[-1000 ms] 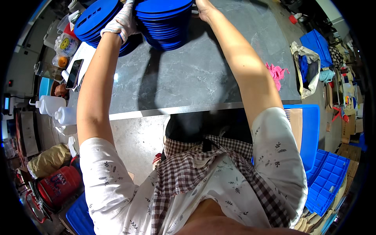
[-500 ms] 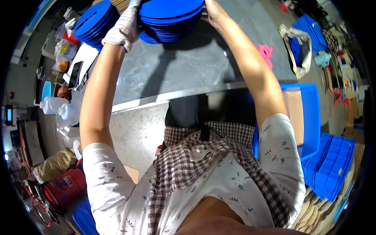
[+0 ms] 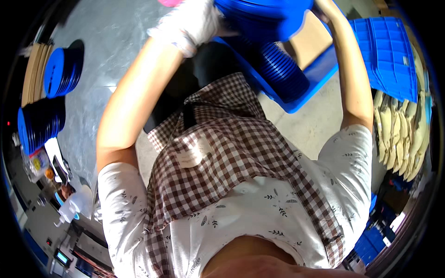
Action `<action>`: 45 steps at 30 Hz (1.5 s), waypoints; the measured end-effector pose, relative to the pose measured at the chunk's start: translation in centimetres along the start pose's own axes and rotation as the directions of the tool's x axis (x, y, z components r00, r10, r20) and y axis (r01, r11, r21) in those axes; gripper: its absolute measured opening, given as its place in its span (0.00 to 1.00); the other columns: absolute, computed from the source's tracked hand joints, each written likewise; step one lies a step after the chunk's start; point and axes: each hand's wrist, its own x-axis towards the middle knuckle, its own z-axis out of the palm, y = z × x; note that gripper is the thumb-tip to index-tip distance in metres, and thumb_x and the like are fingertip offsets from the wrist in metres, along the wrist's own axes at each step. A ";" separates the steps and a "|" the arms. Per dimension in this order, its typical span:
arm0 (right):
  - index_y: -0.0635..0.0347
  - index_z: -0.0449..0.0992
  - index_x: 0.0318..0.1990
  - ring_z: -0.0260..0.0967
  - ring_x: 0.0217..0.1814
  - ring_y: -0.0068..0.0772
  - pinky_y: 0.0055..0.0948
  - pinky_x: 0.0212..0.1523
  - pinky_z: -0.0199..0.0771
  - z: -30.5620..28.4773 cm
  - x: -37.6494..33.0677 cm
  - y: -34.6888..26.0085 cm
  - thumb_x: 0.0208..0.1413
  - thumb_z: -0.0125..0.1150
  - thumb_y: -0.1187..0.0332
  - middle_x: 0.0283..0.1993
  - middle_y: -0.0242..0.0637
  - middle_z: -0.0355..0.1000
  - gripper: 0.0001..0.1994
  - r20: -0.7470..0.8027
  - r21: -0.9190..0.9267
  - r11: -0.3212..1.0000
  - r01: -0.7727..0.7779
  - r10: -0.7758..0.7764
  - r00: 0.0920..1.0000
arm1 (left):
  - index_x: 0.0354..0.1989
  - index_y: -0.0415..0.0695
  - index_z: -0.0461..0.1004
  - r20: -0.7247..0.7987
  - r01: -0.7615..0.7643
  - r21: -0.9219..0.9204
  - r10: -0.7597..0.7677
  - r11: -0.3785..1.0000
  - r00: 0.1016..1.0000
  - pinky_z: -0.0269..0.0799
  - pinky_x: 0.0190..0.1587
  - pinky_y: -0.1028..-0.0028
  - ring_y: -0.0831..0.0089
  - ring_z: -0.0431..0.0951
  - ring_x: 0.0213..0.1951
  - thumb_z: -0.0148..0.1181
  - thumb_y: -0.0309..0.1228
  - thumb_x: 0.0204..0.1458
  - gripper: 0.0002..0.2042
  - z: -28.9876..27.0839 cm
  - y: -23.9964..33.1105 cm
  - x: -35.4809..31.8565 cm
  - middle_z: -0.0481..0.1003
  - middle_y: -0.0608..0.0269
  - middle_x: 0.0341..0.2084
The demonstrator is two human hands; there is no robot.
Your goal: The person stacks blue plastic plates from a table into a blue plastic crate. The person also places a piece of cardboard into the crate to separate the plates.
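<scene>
— Discs first: where is the stack of blue discs (image 3: 266,16)?
— At the top edge of the view, carried between both hands, directly above the blue crate (image 3: 320,69).
— State of each grip?
— Left hand (image 3: 192,23), in a white glove, is pressed against the stack's left side, fingers closed on it. Right hand (image 3: 327,7) sits at the stack's right side, mostly cut off by the rim; I cannot tell its closure.
— Below the grip?
— A second blue stack (image 3: 282,74) lies inside the crate.
— Further left of the grip?
— Grey bench (image 3: 106,51), bearing two more blue stacks (image 3: 62,72) and a spray bottle (image 3: 69,208).
— Right of the grip?
— Stacked blue trays (image 3: 387,55).
</scene>
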 end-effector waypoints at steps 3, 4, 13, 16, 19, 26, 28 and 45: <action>0.57 0.70 0.66 0.67 0.63 0.35 0.38 0.61 0.71 -6.4 -6.1 2.4 0.68 0.49 0.41 0.65 0.42 0.70 0.32 -0.107 -0.082 0.980 -0.181 0.172 0.979 | 0.76 0.50 0.49 0.049 0.295 0.073 -0.299 0.953 0.953 0.47 0.73 0.45 0.57 0.53 0.74 0.39 0.69 0.60 0.44 2.4 -4.5 3.1 0.56 0.58 0.73; 0.60 0.63 0.70 0.65 0.68 0.41 0.39 0.65 0.69 -11.6 -7.6 5.2 0.64 0.53 0.38 0.68 0.48 0.66 0.38 -0.183 -0.198 0.917 -0.345 0.311 0.932 | 0.76 0.50 0.49 0.080 0.295 0.001 -0.294 0.956 0.953 0.53 0.70 0.47 0.58 0.57 0.72 0.42 0.68 0.60 0.43 3.3 -6.4 3.8 0.58 0.57 0.72; 0.63 0.59 0.73 0.66 0.69 0.48 0.42 0.62 0.75 -7.4 -10.8 6.0 0.50 0.63 0.29 0.70 0.58 0.63 0.53 -0.072 -0.306 0.629 -0.715 0.733 0.676 | 0.76 0.52 0.42 -0.304 0.473 -0.587 -0.721 0.656 0.622 0.63 0.67 0.40 0.47 0.57 0.72 0.50 0.69 0.55 0.49 3.9 -11.8 1.3 0.52 0.55 0.74; 0.53 0.57 0.75 0.63 0.70 0.57 0.54 0.63 0.72 -6.5 -9.7 6.8 0.48 0.60 0.26 0.71 0.59 0.60 0.54 -0.116 -0.461 0.522 -0.718 0.766 0.632 | 0.76 0.54 0.41 -0.310 0.412 -0.671 -0.738 0.617 0.599 0.63 0.67 0.40 0.46 0.57 0.72 0.53 0.69 0.54 0.49 3.3 -12.7 1.0 0.52 0.54 0.73; 0.49 0.55 0.76 0.60 0.72 0.62 0.64 0.63 0.68 -9.2 -7.9 11.4 0.47 0.57 0.23 0.72 0.61 0.59 0.55 -0.111 -0.522 0.450 -0.725 0.807 0.580 | 0.76 0.55 0.39 -0.306 0.391 -0.700 -0.746 0.597 0.592 0.63 0.67 0.39 0.47 0.54 0.73 0.54 0.68 0.54 0.50 2.7 -13.2 0.8 0.49 0.53 0.74; 0.54 0.53 0.76 0.53 0.75 0.67 0.74 0.65 0.56 -7.8 -3.9 12.0 0.37 0.55 0.16 0.75 0.60 0.53 0.64 -0.033 -0.643 0.408 -0.649 0.831 0.555 | 0.77 0.57 0.28 -0.311 0.307 -0.718 -0.683 0.625 0.661 0.61 0.67 0.35 0.36 0.47 0.73 0.57 0.70 0.49 0.57 1.6 -12.5 0.1 0.41 0.50 0.75; 0.57 0.54 0.75 0.53 0.75 0.67 0.78 0.65 0.52 -7.3 -2.7 12.4 0.33 0.52 0.13 0.74 0.61 0.56 0.68 -0.054 -0.665 0.312 -0.678 0.886 0.460 | 0.77 0.56 0.27 -0.289 0.269 -0.783 -0.710 0.562 0.643 0.58 0.68 0.35 0.37 0.44 0.74 0.55 0.73 0.48 0.58 1.3 -12.8 0.3 0.39 0.49 0.76; 0.54 0.78 0.55 0.75 0.49 0.33 0.40 0.48 0.78 -9.0 -1.6 21.3 0.60 0.65 0.49 0.50 0.36 0.77 0.23 0.087 -0.412 0.514 -0.752 0.844 0.530 | 0.75 0.36 0.43 -0.023 0.590 -0.085 -0.594 0.803 0.804 0.63 0.69 0.56 0.50 0.66 0.65 0.43 0.67 0.61 0.48 -0.1 -15.6 -5.9 0.61 0.38 0.65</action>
